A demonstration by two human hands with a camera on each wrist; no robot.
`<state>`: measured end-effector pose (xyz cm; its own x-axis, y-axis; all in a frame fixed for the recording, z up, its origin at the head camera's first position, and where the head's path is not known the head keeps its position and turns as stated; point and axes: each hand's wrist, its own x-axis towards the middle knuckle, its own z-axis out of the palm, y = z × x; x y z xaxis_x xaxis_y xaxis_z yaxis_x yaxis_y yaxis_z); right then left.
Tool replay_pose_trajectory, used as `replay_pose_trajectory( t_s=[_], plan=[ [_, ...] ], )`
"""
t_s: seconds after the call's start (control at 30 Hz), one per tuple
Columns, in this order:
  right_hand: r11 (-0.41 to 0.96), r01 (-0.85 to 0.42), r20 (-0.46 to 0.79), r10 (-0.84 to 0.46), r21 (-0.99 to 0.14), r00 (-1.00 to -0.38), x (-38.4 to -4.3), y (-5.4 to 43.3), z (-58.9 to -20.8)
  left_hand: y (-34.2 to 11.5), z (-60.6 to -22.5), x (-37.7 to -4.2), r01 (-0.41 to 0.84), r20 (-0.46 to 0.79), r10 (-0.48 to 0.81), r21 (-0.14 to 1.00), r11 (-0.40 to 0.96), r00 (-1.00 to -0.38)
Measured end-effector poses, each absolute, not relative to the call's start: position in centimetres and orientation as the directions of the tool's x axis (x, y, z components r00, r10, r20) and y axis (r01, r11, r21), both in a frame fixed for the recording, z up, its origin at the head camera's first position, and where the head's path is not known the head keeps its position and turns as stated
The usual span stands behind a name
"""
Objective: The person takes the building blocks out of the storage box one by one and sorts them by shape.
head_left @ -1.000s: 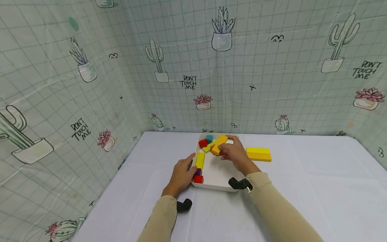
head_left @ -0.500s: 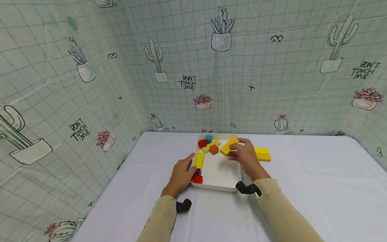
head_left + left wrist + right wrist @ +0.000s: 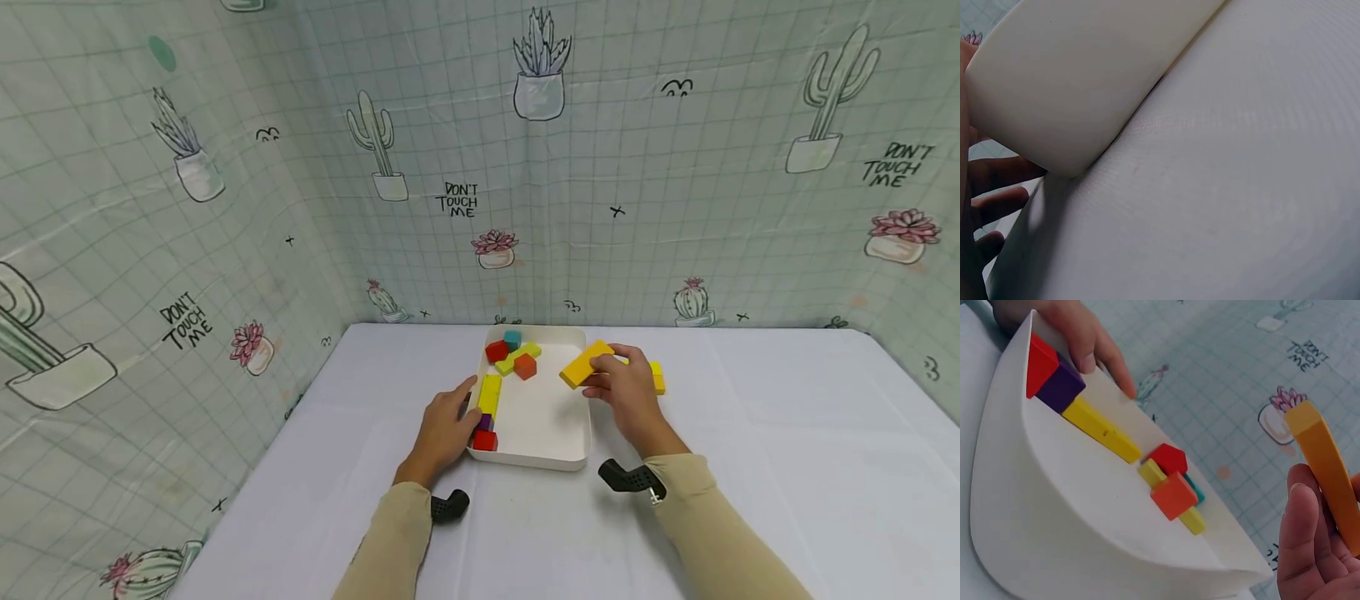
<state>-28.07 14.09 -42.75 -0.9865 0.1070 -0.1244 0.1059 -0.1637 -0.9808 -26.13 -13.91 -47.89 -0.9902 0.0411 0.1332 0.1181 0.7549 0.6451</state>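
Observation:
My right hand (image 3: 633, 402) pinches a yellow-orange block (image 3: 585, 364) between thumb and fingers, tilted above the right wall of a white tray (image 3: 543, 425). In the right wrist view this block (image 3: 1329, 469) shows its end and one long side. My left hand (image 3: 442, 429) holds the tray's left wall, thumb over the rim and fingers outside. Along that wall inside lie a red cube (image 3: 485, 441), a purple cube (image 3: 485, 422) and a long yellow block (image 3: 490, 394). The left wrist view shows mostly the tray's outer wall (image 3: 1085, 81) and several fingers.
At the tray's far left sit a red block (image 3: 497, 352), a teal cube (image 3: 512, 339), a yellow-green block (image 3: 529, 350) and an orange block (image 3: 525, 367). More yellow blocks (image 3: 658, 379) lie right of the tray, partly behind my right hand. A patterned cloth (image 3: 600, 167) hangs behind the table.
My right hand has carried the yellow-orange block rightward, from over the orange block to the tray's right wall. The orange block now shows fully. The left hand keeps its place on the tray.

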Motion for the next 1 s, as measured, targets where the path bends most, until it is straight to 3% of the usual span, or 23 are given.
replay_pose_trajectory(
  t_s=[0.5,1.0],
  plan=[
    [-0.055,0.095,-0.1,0.091,-0.994,-0.991,-27.0,18.0,-43.6,-14.2,-47.9,-26.4,0.107,0.107,0.048,0.653,0.75,-0.993],
    [-0.106,0.167,-0.171,0.028,-0.98,-0.985,-25.8,21.7,-44.8,-13.9,-47.8,-26.1,0.11,0.116,0.044,0.657,0.746,-0.992]
  ],
)
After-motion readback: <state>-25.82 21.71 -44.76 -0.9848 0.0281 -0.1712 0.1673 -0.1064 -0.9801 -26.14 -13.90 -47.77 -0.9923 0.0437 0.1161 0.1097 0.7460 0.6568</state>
